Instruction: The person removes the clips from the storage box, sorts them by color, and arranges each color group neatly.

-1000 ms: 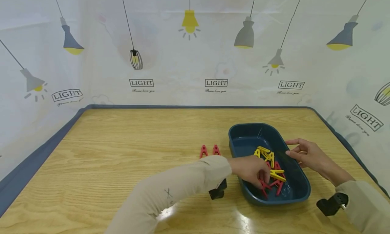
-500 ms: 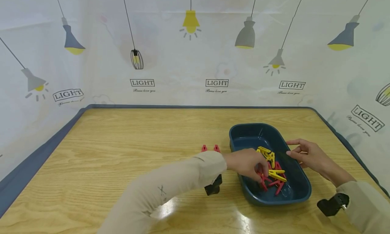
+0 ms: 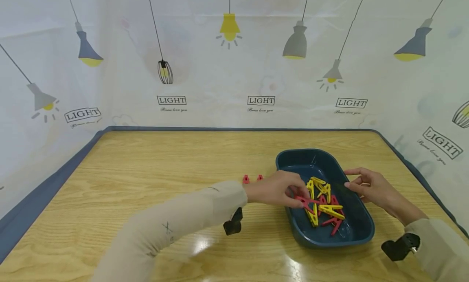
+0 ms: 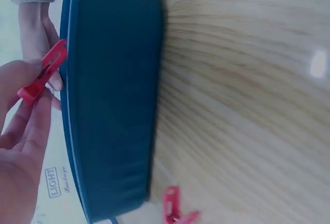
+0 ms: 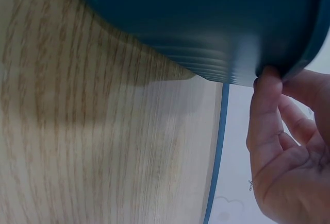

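Spanning the scene, the wooden table [image 3: 154,164] carries a blue basin [image 4: 113,100] on its right side. The left sleeve [image 3: 176,217] reaches in from the near left and should, in judgement, ride high enough to brush nothing.

The right hand [image 3: 373,188] holds the basin's right rim, a fingertip set beneath the edge; how hard it presses cannot be told. Keeping that hold steady appears advisable, as the contents lie loose.

The left hand [image 3: 276,189] is at the basin's left rim, thumb and fingertips pinching one red peg [image 4: 41,81]. This peg is held just above the basin's left part; contact with the rim cannot be confirmed. A light, even pinch and a raised wrist seem the sound way to avoid twisting it or catching the edge.

Yellow pegs [image 3: 324,208] lie crossed with other red pegs [image 3: 336,222] inside, so handling one piece at a time is recommended. Two table pegs [image 3: 246,179], also red, lie left of the basin, apart from each other and partly hidden behind the left arm.
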`<control>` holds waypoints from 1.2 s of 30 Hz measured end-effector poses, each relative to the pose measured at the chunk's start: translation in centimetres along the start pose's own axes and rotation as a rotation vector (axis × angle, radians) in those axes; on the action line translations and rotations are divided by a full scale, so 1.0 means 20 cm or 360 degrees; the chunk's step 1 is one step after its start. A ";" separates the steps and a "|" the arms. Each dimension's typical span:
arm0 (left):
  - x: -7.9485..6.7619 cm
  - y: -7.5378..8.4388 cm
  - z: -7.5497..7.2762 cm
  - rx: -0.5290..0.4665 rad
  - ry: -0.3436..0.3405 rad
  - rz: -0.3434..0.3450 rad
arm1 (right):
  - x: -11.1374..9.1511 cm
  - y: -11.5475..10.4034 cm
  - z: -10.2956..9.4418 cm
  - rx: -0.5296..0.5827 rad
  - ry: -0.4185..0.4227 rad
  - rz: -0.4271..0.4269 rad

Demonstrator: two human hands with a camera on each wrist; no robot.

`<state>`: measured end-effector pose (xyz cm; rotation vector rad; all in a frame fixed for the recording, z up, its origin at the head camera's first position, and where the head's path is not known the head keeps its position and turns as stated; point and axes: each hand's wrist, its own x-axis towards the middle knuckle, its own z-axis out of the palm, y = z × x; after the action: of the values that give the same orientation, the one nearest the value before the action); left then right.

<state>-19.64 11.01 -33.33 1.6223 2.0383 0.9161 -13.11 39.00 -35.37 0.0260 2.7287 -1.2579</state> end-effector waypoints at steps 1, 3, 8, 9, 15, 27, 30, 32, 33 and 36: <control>-0.02 -0.01 0.00 -0.0029 0.0040 -0.0004 | 0.00 0.00 0.00 0.0000 0.0001 0.0003; -0.06 -0.02 -0.01 -0.0103 0.0111 -0.0029 | 0.00 0.00 0.00 0.0004 0.0003 0.0009; -0.18 -0.05 -0.03 -0.0266 0.0246 -0.0029 | 0.00 -0.01 0.00 0.0002 -0.0002 0.0006; -0.20 -0.06 -0.03 -0.0287 0.0268 -0.0019 | 0.00 -0.01 0.00 0.0002 -0.0003 0.0004; -0.34 -0.12 -0.06 -0.0336 0.0366 -0.0027 | 0.00 0.00 0.00 -0.0025 0.0009 -0.0001; -0.58 -0.29 -0.15 -0.0306 0.0388 -0.0440 | 0.00 0.00 0.00 -0.0016 0.0005 -0.0002; -0.63 -0.31 -0.18 -0.0333 0.0373 -0.0440 | 0.00 0.00 0.00 -0.0016 0.0006 0.0000; -0.65 -0.32 -0.21 -0.0338 0.0359 -0.0441 | 0.00 0.00 0.00 -0.0017 0.0007 0.0001; -0.66 -0.32 -0.22 -0.0339 0.0352 -0.0441 | 0.00 0.00 0.00 -0.0018 0.0008 0.0002; -0.69 -0.34 -0.25 -0.0324 0.0350 -0.0468 | 0.00 0.00 0.00 -0.0021 0.0010 0.0004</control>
<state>-24.18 -4.33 -35.78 1.1214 2.1694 1.1872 -13.17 39.01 -35.44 0.0321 2.7414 -1.2414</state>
